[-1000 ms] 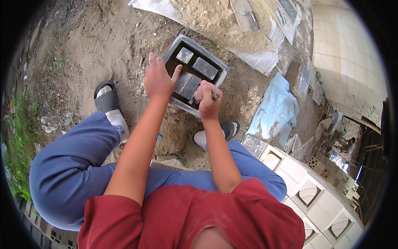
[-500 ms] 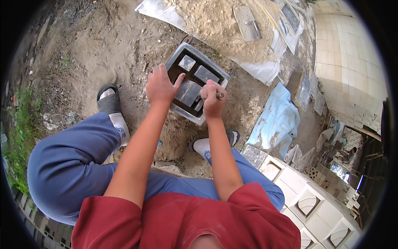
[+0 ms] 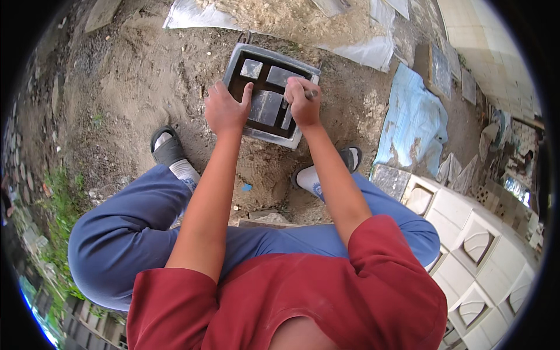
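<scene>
A person in a dusty red short-sleeved shirt (image 3: 280, 291) and loose blue trousers (image 3: 116, 245) leans over work in a dirt yard, both forearms reaching toward 12 o'clock. The left hand (image 3: 225, 109), fingers and thumb spread, grasps nothing visible and lies over the 9 o'clock wall of a grey four-sided tray (image 3: 269, 137). The right hand (image 3: 303, 104) is clenched around a slim, dark, rod-like handle (image 3: 313, 93), its butt toward 3 o'clock (the working end is too small and covered to make out). The tray sits on bare soil, turned slightly clockwise, its long axis hard to judge. Inside, a dark, squarish, flat-topped block (image 3: 262, 108) lies at 3 o'clock from the left hand and 9 o'clock from the right; a narrow slot along its right side runs from 1 to 7 o'clock, with the right hand nearer. Beyond, cream moulded wall blocks (image 3: 458, 265) line 4 o'clock, a crumpled light-blue sheet (image 3: 411, 116) lies at 2 o'clock, and pale sand (image 3: 274, 20) spreads at 12.
</scene>
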Tool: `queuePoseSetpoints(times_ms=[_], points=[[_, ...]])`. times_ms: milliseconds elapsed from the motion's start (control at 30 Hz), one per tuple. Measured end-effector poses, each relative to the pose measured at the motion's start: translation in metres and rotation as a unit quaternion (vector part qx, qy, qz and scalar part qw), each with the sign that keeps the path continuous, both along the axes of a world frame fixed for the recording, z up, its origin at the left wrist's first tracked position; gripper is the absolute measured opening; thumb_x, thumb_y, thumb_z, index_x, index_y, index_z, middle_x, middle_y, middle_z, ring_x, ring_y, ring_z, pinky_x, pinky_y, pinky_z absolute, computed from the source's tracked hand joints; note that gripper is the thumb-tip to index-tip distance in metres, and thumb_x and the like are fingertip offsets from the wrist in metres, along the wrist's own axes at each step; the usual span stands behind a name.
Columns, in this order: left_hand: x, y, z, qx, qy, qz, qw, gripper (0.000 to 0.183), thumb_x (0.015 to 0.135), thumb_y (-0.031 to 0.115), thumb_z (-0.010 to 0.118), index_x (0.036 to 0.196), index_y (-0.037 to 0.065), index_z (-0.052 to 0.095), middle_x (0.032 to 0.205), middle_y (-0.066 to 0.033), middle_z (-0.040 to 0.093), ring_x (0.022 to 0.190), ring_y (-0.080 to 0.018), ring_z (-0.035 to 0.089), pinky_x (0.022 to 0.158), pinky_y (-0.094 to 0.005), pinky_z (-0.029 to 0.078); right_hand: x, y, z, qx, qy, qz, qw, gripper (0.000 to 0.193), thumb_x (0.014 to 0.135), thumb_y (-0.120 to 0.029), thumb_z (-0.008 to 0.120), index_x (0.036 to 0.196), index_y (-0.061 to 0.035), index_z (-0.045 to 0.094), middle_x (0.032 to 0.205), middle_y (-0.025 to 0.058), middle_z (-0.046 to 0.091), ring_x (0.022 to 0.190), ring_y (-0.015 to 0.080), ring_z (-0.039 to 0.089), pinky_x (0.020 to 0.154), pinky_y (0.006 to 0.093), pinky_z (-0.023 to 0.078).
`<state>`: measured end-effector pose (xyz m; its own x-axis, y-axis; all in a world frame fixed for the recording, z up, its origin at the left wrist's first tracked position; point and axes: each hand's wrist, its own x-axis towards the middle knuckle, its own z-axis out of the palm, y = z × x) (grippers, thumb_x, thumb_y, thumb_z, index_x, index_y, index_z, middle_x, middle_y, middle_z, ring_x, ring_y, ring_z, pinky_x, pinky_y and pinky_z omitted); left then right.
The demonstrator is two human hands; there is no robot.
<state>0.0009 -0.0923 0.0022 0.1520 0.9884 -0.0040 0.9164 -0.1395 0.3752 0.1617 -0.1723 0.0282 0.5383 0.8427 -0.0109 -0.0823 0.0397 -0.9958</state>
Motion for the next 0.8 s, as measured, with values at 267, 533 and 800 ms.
queuePoseSetpoints(times_ms=[267,533,800], points=[[-0.002,-0.003,0.001,0.013,0.011,-0.013,1.0,0.081,0.082,0.08,0.068,0.108,0.004,0.06,0.108,-0.0177,0.067,0.095,-0.0408,0.071,0.077,-0.0526,0.058,0.0,0.009,0.007,0.0,-0.056,0.031,0.998,0.043,0.109,-0.016,0.055,0.067,-0.0079,0.047,0.06,-0.0074,0.039,0.055,0.0043,0.034,0.051,0.0286,0.028],[0.001,-0.005,0.004,0.01,0.024,-0.028,0.999,0.097,0.062,0.088,0.076,0.106,0.004,0.061,0.106,-0.0155,0.067,0.096,-0.0381,0.071,0.073,-0.0506,0.059,-0.003,0.011,-0.002,-0.007,-0.086,0.019,0.996,0.047,0.106,-0.022,0.059,0.063,-0.0099,0.046,0.059,-0.0078,0.041,0.054,0.005,0.033,0.052,0.0286,0.027],[-0.004,-0.004,0.003,0.02,0.008,-0.011,1.0,0.094,0.067,0.088,0.074,0.105,0.004,0.061,0.106,-0.0163,0.067,0.098,-0.0384,0.071,0.077,-0.0511,0.059,0.003,0.0,0.002,-0.032,0.019,0.027,0.999,0.044,0.106,-0.022,0.056,0.064,-0.0083,0.051,0.059,-0.0057,0.046,0.056,0.0058,0.039,0.055,0.0306,0.031]])
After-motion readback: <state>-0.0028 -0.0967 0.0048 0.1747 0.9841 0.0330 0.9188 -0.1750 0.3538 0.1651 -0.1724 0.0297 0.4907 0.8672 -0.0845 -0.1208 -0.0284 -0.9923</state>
